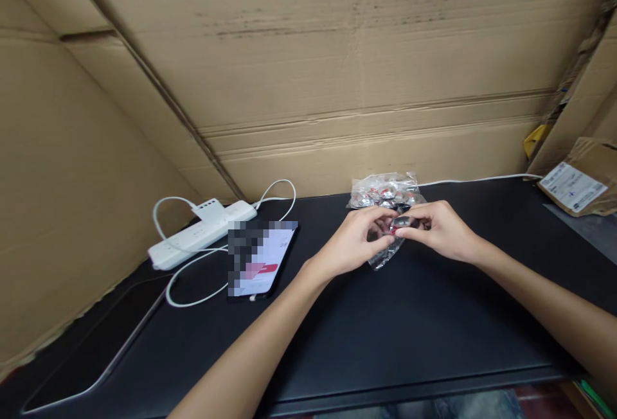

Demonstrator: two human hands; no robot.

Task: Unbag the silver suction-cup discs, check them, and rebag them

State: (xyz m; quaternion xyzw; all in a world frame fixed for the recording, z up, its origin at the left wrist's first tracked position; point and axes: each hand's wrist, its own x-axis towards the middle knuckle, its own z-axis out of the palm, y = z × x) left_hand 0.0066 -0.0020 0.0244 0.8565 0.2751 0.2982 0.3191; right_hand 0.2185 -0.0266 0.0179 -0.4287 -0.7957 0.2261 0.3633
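My left hand [361,239] is closed on a small clear plastic bag [384,259], whose lower end hangs crinkled below the fingers. Between finger and thumb, my right hand [441,232] pinches a small round dark, shiny piece [403,221] with a bit of red on it. The two hands meet at the bag; fingers hide much of the piece, and I cannot tell whether it is inside or outside the plastic. Just behind them lies a larger clear bag [384,191] with several round silver-and-red pieces.
A phone [270,261] with a lit screen lies left of my hands, beside a white power strip [202,236] and looping white cables [180,304]. A dark flat panel [96,348] is at far left. Cardboard walls [337,53] surround the black table [409,335]; a labelled package [578,181] sits right.
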